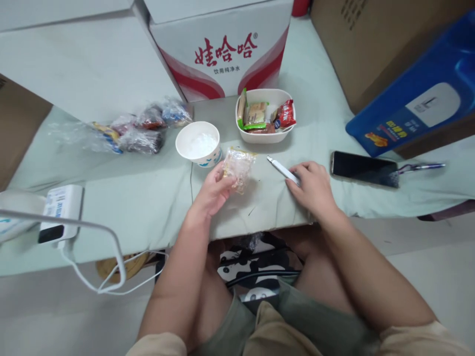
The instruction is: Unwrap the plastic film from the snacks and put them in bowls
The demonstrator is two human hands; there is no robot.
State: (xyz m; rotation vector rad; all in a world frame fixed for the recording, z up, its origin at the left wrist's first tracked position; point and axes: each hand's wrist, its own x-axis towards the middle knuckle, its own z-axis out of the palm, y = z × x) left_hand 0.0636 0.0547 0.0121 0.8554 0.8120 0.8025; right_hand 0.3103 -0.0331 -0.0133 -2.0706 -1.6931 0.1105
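My left hand [212, 190] is closed on a small snack in a clear crinkled wrapper [239, 169], holding it just above the pale green tablecloth [141, 198]. My right hand [310, 188] rests on the cloth with its fingers curled round a slim white utility knife [281, 169], whose tip points up and left. A white paper cup [198, 143] stands just above my left hand. A white rectangular bowl [265, 136] with several wrapped snacks sits behind the knife.
A black phone [364, 169] and a pen [423, 167] lie to the right. A clear bag of wrapped snacks [141, 129] lies at the left. A white power bank [61, 210] with cable sits near the left edge. Cardboard boxes [222, 49] stand along the back.
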